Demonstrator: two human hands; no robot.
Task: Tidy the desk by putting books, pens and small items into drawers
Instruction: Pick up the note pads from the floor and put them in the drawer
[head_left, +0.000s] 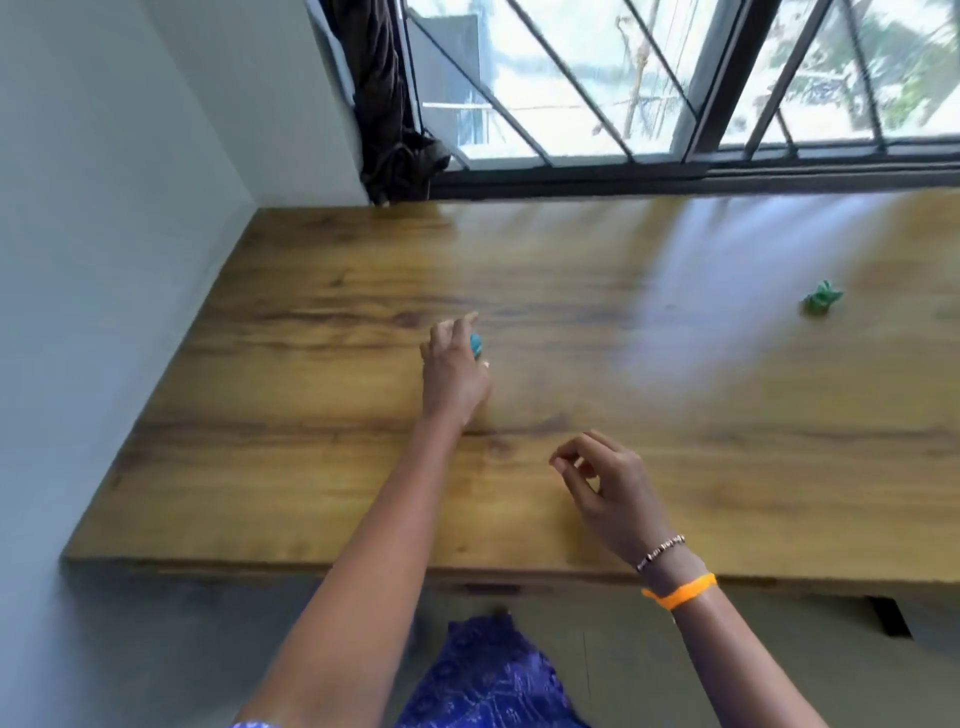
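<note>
- Your left hand (453, 371) is grasping a small teal rounded item (476, 345).
- Your right hand (602, 486) is hanging loosely curled, holding nothing.
- A small green crumpled item (822, 303) is lying far beyond your right hand, awaiting a drawer; no books or pens showing.

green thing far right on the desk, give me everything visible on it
The small green item is a bright green, lumpy piece with a few stubby points sticking up and out, possibly crumpled or moulded; blur hides its material and exact shape. It sits alone on the wooden desk toward the far right, resting on the surface. Nothing else touches it, and both hands are well away to its left.
</note>
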